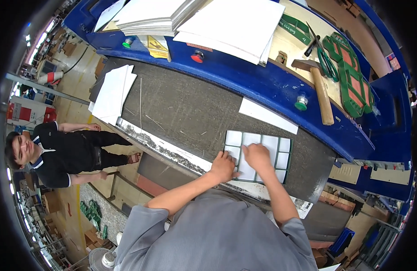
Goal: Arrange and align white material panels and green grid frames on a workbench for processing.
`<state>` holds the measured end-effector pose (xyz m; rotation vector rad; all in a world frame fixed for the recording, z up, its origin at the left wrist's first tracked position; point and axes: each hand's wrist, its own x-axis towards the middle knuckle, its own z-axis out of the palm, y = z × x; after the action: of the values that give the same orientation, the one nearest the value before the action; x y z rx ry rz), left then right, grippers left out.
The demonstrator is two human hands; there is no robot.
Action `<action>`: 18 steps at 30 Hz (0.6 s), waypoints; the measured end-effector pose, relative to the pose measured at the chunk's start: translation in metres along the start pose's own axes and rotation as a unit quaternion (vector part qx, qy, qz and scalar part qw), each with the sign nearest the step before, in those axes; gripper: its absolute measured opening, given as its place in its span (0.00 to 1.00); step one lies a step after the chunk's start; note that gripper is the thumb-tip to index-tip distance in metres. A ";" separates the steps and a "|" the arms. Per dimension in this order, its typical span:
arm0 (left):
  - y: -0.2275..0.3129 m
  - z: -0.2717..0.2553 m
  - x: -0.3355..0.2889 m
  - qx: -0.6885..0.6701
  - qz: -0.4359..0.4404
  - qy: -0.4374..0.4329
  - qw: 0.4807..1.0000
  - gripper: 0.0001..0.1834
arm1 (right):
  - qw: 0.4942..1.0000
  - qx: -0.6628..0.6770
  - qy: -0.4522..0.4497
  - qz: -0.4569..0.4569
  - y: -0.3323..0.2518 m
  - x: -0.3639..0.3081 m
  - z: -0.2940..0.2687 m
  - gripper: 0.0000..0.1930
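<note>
A rectangular grid (pixel 271 145) with dark green dividers and white compartments lies on the dark work surface in front of me. My left hand (pixel 223 167) is at its left edge, with the fingers curled over the border and the thumb toward the near side. My right hand (pixel 257 158) is over its middle, fingers bent and bunched, tips down on a white compartment. Whether anything is pinched under those fingertips is hidden. Just beyond the grid rests a white sheet (pixel 268 115).
White sheets (pixel 113 95) lie at the surface's left end. Stacked white boards (pixel 231 27) sit on the blue machine (pixel 244 77), which has a red button (pixel 197 56). A hammer (pixel 323 92), scissors (pixel 326 61) and green-and-pink forms (pixel 353 83) are at right. A person (pixel 66 153) stands left.
</note>
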<state>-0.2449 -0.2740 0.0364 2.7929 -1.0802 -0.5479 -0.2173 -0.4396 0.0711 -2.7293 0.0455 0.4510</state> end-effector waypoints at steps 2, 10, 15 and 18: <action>0.004 0.001 0.001 -0.017 -0.032 0.021 0.999 0.34 | 0.999 -0.017 -0.041 0.008 0.017 -0.008 -0.025 0.19; 0.006 -0.006 0.010 -0.066 -0.052 0.060 0.995 0.31 | 0.986 -0.100 -0.136 0.002 0.073 -0.009 0.000 0.24; 0.032 -0.061 0.009 -0.120 -0.014 0.174 0.977 0.21 | 0.985 -0.121 -0.116 0.029 0.104 0.000 0.033 0.37; 0.034 -0.061 0.009 -0.093 0.005 0.208 0.974 0.21 | 0.992 -0.089 -0.089 0.009 0.098 -0.007 0.020 0.29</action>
<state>-0.2380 -0.3073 0.0980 2.5703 -0.8993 -0.0474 -0.2390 -0.5237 0.0211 -2.8514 -0.0183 0.7334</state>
